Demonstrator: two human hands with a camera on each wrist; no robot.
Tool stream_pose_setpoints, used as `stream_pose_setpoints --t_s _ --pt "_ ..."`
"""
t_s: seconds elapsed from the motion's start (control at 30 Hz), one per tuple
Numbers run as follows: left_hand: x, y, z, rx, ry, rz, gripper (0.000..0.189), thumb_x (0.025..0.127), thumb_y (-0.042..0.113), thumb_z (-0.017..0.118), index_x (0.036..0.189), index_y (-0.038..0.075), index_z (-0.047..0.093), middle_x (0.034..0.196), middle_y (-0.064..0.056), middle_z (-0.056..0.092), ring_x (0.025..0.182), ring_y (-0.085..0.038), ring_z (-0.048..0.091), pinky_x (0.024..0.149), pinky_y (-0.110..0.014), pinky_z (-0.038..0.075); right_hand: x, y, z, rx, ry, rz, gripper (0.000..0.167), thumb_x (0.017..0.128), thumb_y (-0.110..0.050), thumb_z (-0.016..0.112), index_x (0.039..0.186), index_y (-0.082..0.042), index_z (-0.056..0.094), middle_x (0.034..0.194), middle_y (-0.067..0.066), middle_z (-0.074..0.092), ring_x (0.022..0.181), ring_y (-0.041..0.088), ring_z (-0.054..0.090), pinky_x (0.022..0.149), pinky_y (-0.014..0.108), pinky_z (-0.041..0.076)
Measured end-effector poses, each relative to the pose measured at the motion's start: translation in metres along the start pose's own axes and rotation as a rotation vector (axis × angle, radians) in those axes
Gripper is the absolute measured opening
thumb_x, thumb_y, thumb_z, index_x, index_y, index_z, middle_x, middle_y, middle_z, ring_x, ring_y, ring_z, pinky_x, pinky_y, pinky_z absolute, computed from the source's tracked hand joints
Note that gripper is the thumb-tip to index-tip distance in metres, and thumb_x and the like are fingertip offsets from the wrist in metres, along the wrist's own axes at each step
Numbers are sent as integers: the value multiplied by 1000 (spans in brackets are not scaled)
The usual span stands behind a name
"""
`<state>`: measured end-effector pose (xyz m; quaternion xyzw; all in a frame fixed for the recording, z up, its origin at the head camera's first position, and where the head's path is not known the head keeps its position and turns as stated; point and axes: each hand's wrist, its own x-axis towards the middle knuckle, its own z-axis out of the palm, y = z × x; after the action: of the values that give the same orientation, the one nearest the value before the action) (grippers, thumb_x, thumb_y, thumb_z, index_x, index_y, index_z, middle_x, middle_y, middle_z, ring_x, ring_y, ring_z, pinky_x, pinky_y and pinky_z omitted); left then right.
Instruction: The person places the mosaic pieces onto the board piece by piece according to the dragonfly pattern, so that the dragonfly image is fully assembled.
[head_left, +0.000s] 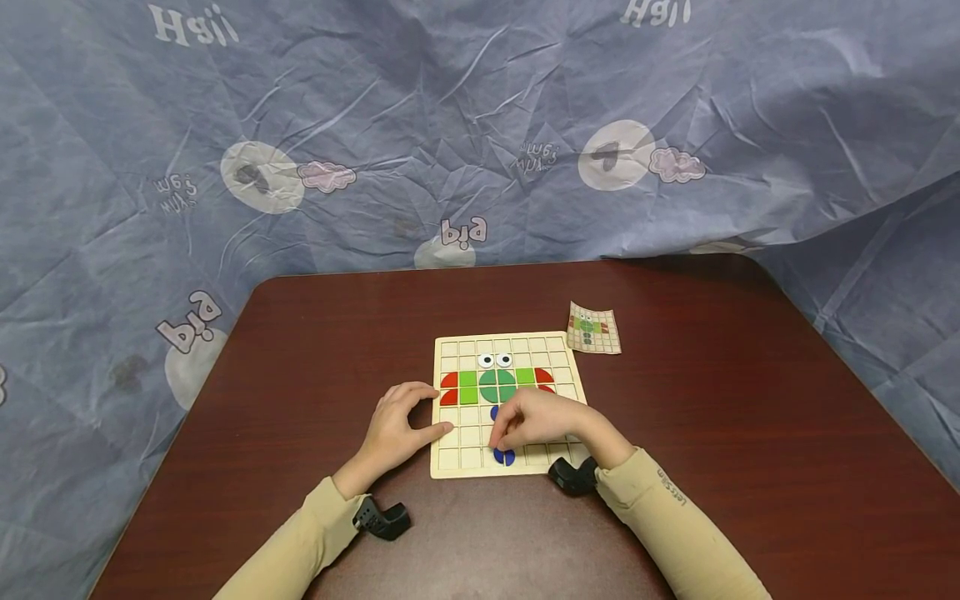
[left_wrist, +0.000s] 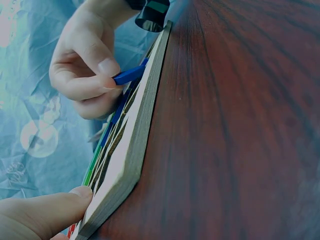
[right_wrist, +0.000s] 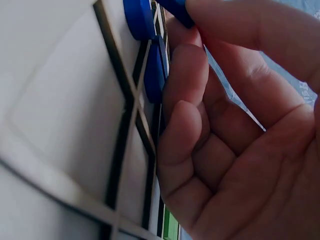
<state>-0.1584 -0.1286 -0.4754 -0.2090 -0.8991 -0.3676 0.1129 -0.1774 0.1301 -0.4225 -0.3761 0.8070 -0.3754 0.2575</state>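
Note:
A square wooden grid board (head_left: 450,459) lies on the table. Two white eye discs (head_left: 486,361) sit on its upper part. Below them, dark green quarter pieces (head_left: 498,386) form a circle, flanked by light green squares (head_left: 468,387) and red quarter pieces (head_left: 448,388). My right hand (head_left: 536,417) is over the lower middle, pinching a blue piece (left_wrist: 129,75) between thumb and fingertips. Other blue pieces (head_left: 504,457) lie on the grid just below that hand, partly hidden by it. My left hand (head_left: 397,425) touches the board's left edge, thumb and fingers spread.
A small pattern card (head_left: 592,329) showing a similar coloured figure lies at the board's upper right corner. The dark red table (head_left: 337,333) extends around the board. Behind it hangs a blue printed cloth (head_left: 420,150). Each wrist carries a black camera (head_left: 384,518).

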Motion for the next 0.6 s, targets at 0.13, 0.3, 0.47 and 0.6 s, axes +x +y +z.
stream_pose_setpoints --t_s 0.13,0.3,0.47,0.6 --pt "0 -1 0 -1 -1 1 49 71 34 80 109 8 66 115 -5 59 111 -26 50 96 -46 36 0 -1 1 -19 -8 -3 12 79 -3 68 81 -13 75 71 -9 64 62 2 55 57 18 46" --pt "0 -1 0 -5 -2 0 48 71 35 80 110 9 66 115 -5 59 111 -26 50 97 -46 36 -1 -3 1 -46 -12 -19 11 79 -3 69 81 -12 75 73 -10 63 63 1 53 57 17 44" --pt "0 -1 1 -3 -2 -1 48 71 35 80 110 9 66 115 -4 59 111 -26 50 96 -46 36 -1 -2 1 -80 -15 -58 10 79 -4 71 82 -11 76 73 -12 62 64 -1 51 58 16 43" --pt "0 -2 1 0 -1 4 48 72 35 80 110 9 66 115 -4 59 111 -25 50 96 -46 36 0 -2 2 -104 -16 -80 8 79 -6 72 82 -12 76 72 -13 60 65 -2 50 58 16 44"
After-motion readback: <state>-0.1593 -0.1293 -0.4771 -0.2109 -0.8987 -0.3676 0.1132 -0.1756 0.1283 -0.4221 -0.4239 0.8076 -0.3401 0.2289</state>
